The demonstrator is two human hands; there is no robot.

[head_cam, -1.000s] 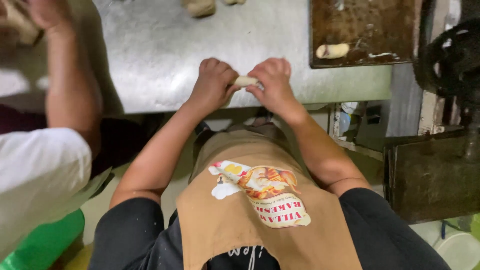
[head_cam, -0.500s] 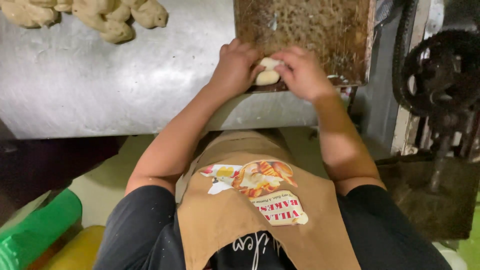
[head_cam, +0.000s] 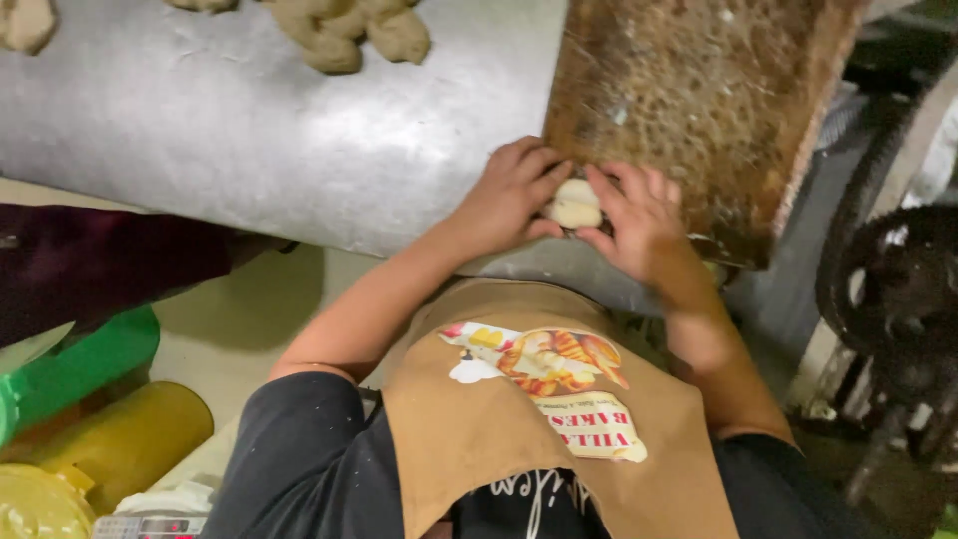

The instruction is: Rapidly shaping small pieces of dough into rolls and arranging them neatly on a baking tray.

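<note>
Both hands meet at the near edge of the worn baking tray [head_cam: 699, 110]. Left hand [head_cam: 504, 200] and right hand [head_cam: 639, 222] are cupped toward each other, fingertips pinching a small pale dough piece [head_cam: 573, 205] between them; it sits just at the tray's near corner, where tray meets the steel table [head_cam: 230, 130].

Risk, as a judgement: the piece lies close to the table's front edge, so a slip of the fingers could send it off onto the apron [head_cam: 539, 429]. Uneven pressure could also squash its shape.

Containers: the tray looks bare apart from this piece, though its top is cut off by the frame. Darker dough lumps [head_cam: 349, 30] lie loose on the table, well apart. A yellow container [head_cam: 120, 439] and a green one [head_cam: 80, 364] stand below; contents hidden.
</note>
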